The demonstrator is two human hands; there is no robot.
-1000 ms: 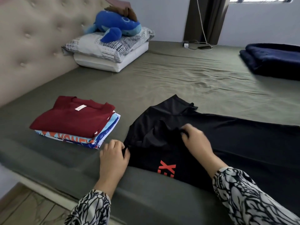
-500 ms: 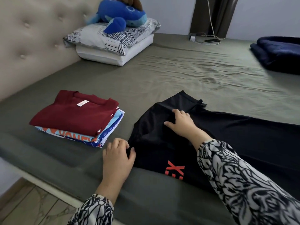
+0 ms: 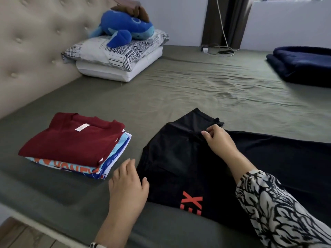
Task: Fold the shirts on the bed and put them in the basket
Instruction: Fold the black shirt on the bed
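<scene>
A: Where is the right hand now?

B: Further up the black shirt than half a second ago. It has moved from the middle of the cloth to the far edge, beside the small bunched sleeve end, and its thumb and fingertips pinch a ridge of fabric there.

A: And the left hand?

B: It has barely moved. It rests at the shirt's near left corner, close to the front edge of the bed, fingers loosely bent. A second ago it gripped the hem; whether it still holds cloth or only touches it I cannot tell, as the fingertips are hidden behind the hand.

A: So what does the shift mean?

B: I judge that the sleeve side is being taken up so it can be turned inward. The shirt lies spread along the front of the bed, running off past the right edge of the view, red letters showing near the front edge, so this fold is only beginning.

A: The rest of the job?

B: A folded stack with a maroon shirt on top sits just left of the black one, near the front left corner, not touching it. No basket is in view, so nothing appears to have been put away yet.
</scene>
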